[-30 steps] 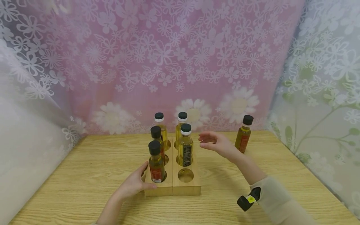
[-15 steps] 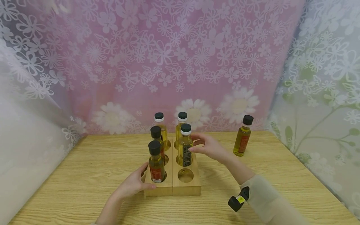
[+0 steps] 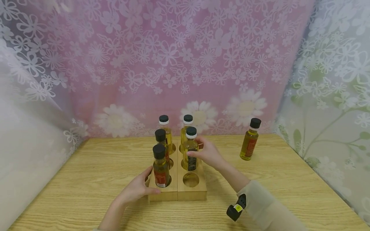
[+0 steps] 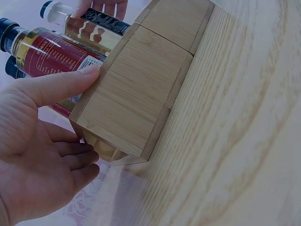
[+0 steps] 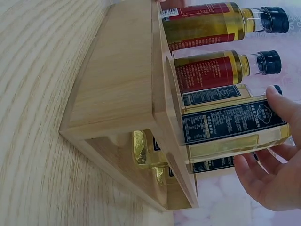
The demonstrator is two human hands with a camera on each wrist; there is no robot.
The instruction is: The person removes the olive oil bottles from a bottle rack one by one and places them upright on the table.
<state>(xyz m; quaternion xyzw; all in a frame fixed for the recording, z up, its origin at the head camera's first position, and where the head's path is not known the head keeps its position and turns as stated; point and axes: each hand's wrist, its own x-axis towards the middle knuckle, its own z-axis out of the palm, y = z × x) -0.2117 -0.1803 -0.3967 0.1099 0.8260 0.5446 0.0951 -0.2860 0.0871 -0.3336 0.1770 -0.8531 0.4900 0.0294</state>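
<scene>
— Bottle with the black label, middle right slot of the wooden rack: lower half hidden in the hole.
— Left hand braces the rack's near-left corner, thumb flat along the front.
— Right hand, fingers curled round that bottle, gripping it from the right.

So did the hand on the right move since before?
Yes. The right hand moved left, away from the lone bottle, and now holds the black-label bottle in the wooden rack.
</scene>
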